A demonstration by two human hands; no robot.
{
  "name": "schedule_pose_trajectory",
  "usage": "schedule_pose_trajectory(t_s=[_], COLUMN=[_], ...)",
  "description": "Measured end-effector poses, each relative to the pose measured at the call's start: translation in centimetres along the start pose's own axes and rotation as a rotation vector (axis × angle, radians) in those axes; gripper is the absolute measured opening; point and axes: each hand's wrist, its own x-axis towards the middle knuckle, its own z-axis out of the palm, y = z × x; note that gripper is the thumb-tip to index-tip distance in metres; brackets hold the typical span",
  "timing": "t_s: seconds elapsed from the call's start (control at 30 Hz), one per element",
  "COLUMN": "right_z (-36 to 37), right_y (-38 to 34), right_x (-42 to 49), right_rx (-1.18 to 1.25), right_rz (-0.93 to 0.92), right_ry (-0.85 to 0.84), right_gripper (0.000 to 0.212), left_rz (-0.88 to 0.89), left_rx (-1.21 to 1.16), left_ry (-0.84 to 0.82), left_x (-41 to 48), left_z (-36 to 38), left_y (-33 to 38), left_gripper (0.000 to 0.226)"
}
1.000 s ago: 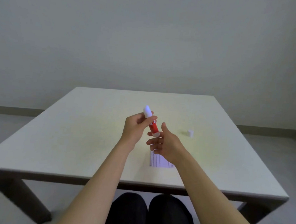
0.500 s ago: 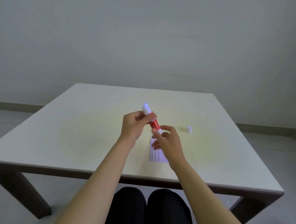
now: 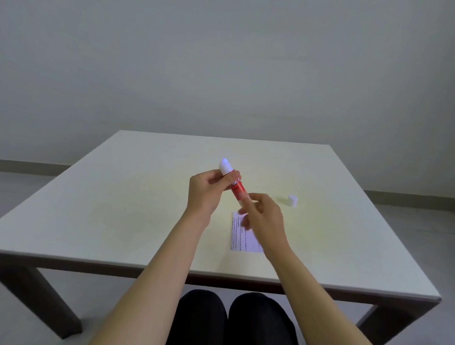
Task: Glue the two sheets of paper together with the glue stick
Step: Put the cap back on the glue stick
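My left hand (image 3: 206, 192) grips a red glue stick (image 3: 237, 189) near its upper end, holding it tilted above the table with the white glue tip (image 3: 225, 166) pointing up and away. My right hand (image 3: 262, 219) pinches the stick's lower white base with thumb and fingertips. Below the hands a small white sheet of paper (image 3: 240, 236) with printed lines lies flat on the table, partly hidden by my right hand and wrist. I can make out only one sheet. The stick's white cap (image 3: 292, 200) stands on the table to the right.
The pale table (image 3: 111, 204) has its front edge close to my black-clad knees (image 3: 231, 326). A plain grey wall stands behind the table.
My right hand has turned from cupping under the stick to pinching its base with the fingertips. More of the paper shows now. The view has shifted slightly.
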Motion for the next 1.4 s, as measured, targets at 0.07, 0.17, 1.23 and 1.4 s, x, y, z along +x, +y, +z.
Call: schedule_pose_trajectory(t_s=[0.07, 0.17, 1.23, 1.4], right_z=[-0.7, -1.4, -0.3, -5.4], right_y=[-0.9, -1.2, -0.2, 1.4], right_x=[0.3, 0.5, 1.3, 6.0], right_rx=[0.443, 0.606, -0.713, -1.053], right_rz=[0.408, 0.464, -0.530, -0.152], right_ry=[-0.324, -0.429, 0.152, 0.131], right_gripper=[0.058, 0.045, 0.039, 0.059], left_rz=[-0.014, -0.024, 0.006, -0.001], left_rx=[-0.020, -0.056, 0.109, 0.248], left_ry=[-0.008, -0.010, 0.146, 0.124], left_x=[0.0, -0.1, -0.9, 0.0], left_z=[-0.2, -0.3, 2.9, 0.0], left_y=[0.0, 0.1, -0.2, -0.6], left_gripper=[0.010, 0.010, 0.005, 0.014])
